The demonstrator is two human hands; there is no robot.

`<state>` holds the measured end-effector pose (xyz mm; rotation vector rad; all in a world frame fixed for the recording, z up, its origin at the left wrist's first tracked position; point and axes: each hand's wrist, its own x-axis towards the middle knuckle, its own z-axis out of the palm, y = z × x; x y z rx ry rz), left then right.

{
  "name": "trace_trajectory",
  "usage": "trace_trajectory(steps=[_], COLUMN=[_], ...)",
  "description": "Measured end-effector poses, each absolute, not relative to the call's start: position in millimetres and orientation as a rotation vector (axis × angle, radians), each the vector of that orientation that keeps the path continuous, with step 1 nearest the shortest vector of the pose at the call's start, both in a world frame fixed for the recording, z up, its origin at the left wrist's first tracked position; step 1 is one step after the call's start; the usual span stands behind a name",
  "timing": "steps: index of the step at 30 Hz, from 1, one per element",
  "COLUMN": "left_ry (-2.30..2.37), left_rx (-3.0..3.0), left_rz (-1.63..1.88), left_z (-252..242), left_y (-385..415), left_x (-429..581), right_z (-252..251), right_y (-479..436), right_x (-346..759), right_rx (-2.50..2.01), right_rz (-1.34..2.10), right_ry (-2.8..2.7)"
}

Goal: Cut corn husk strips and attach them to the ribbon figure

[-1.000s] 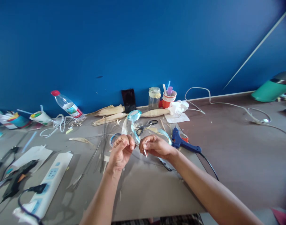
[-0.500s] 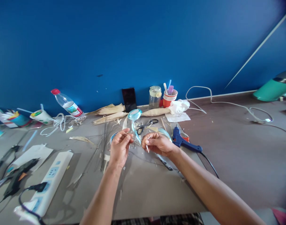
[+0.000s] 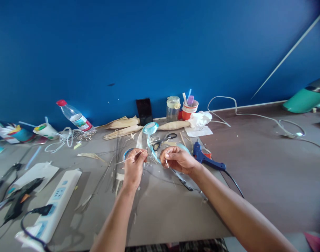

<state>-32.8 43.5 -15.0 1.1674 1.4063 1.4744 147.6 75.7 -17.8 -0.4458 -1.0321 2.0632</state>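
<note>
Above the middle of the table, my left hand [image 3: 134, 166] is closed in a pinch. A thin pale strip [image 3: 121, 162] sticks out to the left from its fingers. My right hand [image 3: 179, 160], also pinched, holds a small white pointed piece [image 3: 167, 163] that tips downward. A narrow gap separates the two hands, and any fine strand between them is too thin to make out. Just beyond them lie a roll of light blue ribbon [image 3: 150, 128] and black-handled scissors [image 3: 164, 141]. To the right of my right hand rests a blue glue gun [image 3: 206, 156].
A white power strip [image 3: 56, 203] and a black glue gun [image 3: 22, 197] lie at left. Dried husks [image 3: 123, 132], a phone [image 3: 144, 111], a jar [image 3: 173, 108] and red paper cups [image 3: 189, 111] line the blue wall. A leaning bottle [image 3: 77, 117] and thin wires [image 3: 116, 164] are nearby.
My left hand has turned slightly, and the pale strip now projects to its left. My right hand has shifted a little to the right and up, widening the gap slightly.
</note>
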Motion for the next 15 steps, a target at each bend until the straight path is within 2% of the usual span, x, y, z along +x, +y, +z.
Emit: trace_trajectory(steps=[15], left_ry=[1.236], left_rx=[1.445], left_rz=[0.937], left_z=[-10.0], left_y=[41.4], left_x=[-34.3], right_z=[-16.6], right_y=[79.1], right_x=[151.8], right_rx=[-0.361], right_rz=[2.018], right_ry=[-0.899])
